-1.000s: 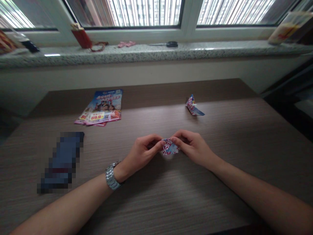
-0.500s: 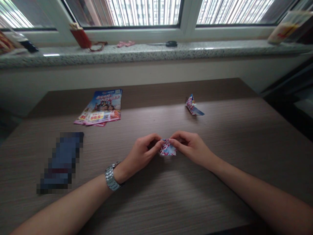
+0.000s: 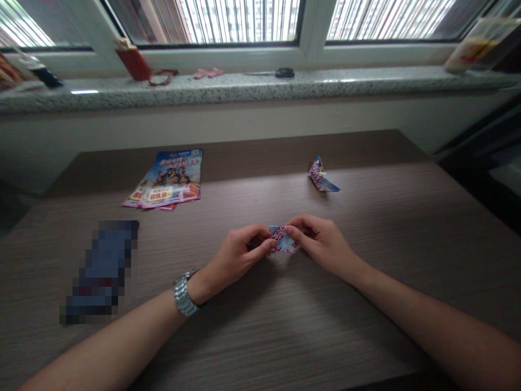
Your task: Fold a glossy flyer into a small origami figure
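Observation:
A small folded piece of printed paper (image 3: 284, 241), blue, white and red, is pinched between my two hands just above the table. My left hand (image 3: 248, 247) grips its left edge with thumb and fingers; a metal watch (image 3: 186, 295) is on that wrist. My right hand (image 3: 319, 239) pinches its upper right part, thumb on the near face. Fingertips behind the paper are hidden. Beyond my right hand stands a folded paper figure (image 3: 318, 175) with a similar print.
Several printed flyers (image 3: 175, 176) lie stacked at the back left of the wooden table (image 3: 244, 336). A blurred-out dark blue object (image 3: 101, 269) lies nearer on the left. Scissors (image 3: 284, 73), a red box (image 3: 133, 61) and pink items sit on the stone windowsill (image 3: 228, 91).
The folded paper has risen slightly and shifted a little to the right. My left thumb has slid lower along its left edge, and my right hand still pinches the upper right.

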Tool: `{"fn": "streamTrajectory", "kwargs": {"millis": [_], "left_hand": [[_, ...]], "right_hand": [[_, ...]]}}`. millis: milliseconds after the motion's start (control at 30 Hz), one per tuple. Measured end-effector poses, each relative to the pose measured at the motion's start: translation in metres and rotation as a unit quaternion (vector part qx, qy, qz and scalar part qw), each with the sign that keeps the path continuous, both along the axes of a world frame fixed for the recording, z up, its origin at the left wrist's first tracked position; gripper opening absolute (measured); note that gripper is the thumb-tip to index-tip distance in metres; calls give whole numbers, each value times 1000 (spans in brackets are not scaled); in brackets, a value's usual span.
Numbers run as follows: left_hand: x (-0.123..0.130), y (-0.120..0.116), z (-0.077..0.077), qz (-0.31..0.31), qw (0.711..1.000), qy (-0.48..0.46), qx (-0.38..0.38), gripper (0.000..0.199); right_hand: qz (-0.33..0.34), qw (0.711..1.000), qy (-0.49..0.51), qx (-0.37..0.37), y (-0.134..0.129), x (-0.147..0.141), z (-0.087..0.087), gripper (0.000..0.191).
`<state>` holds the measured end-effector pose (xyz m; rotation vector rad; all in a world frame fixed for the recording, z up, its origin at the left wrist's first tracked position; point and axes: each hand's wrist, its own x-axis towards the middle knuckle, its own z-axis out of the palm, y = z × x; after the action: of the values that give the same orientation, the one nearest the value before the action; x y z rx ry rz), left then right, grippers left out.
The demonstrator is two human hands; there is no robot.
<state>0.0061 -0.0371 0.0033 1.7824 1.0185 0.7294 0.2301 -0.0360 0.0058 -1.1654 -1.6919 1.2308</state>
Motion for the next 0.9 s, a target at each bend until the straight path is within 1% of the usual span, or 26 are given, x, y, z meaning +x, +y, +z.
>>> {"fn": "streamTrajectory", "kwargs": {"millis": [200, 333, 500, 667, 800, 900], "left_hand": [[0, 0, -4, -5, 1000, -12, -24, 20], [-1, -1, -4, -7, 999, -15, -33, 21], [-1, 0, -4, -8, 999, -15, -34, 21], [0, -1, -4, 0, 1000, -2, -9, 22], [1, -3, -1, 4, 1000, 12, 21, 21], [1, -3, 2, 7, 1000, 0, 29, 20]], "right_hand": [[8, 1000, 2, -3, 0, -1, 0, 20], [15, 1000, 6, -19, 1, 0, 1, 22], [22, 1000, 2, -21, 1, 1, 2, 21], [30, 999, -5, -16, 1, 1, 1, 22], [26, 1000, -12, -5, 1, 2, 2, 23], [32, 999, -22, 5, 1, 2, 3, 24]]}}
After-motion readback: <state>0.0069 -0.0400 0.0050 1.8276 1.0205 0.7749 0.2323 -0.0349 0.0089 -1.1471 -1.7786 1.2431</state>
